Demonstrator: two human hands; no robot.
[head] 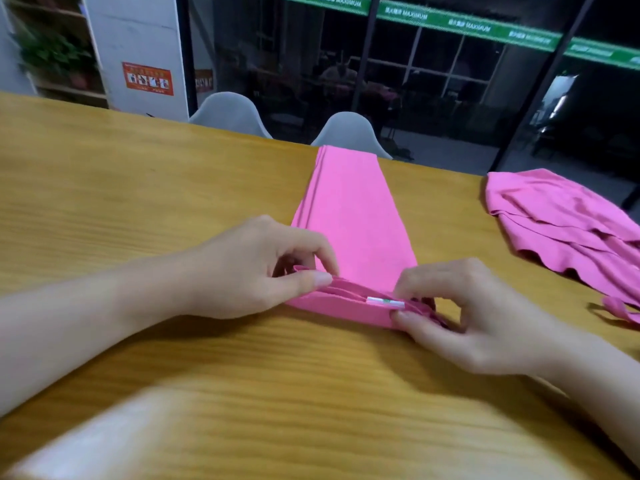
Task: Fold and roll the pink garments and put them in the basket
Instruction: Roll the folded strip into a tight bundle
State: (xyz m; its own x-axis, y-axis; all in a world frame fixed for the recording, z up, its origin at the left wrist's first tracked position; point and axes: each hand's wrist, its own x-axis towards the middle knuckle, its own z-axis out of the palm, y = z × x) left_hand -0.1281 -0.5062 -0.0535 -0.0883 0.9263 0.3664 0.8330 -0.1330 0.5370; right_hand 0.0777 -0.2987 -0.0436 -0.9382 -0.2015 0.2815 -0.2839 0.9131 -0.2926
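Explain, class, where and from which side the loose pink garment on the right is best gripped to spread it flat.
Probably the wavy hem of the loose pink garment, coming from the near side. That edge lies free on the table facing the person; the rest is bunched in overlapping folds and runs out of view.

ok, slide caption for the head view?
Both hands pinch the near end of a folded pink garment to start rolling.

A wooden table (138,188) with yellow grain fills the foreground. Two grey chairs (349,133) stand at its far edge. Behind them, dark glass panels (433,81) carry a green strip (467,27). At the left, a white pillar (138,46) bears an orange notice (148,79), beside a shelf with a plant (52,53).
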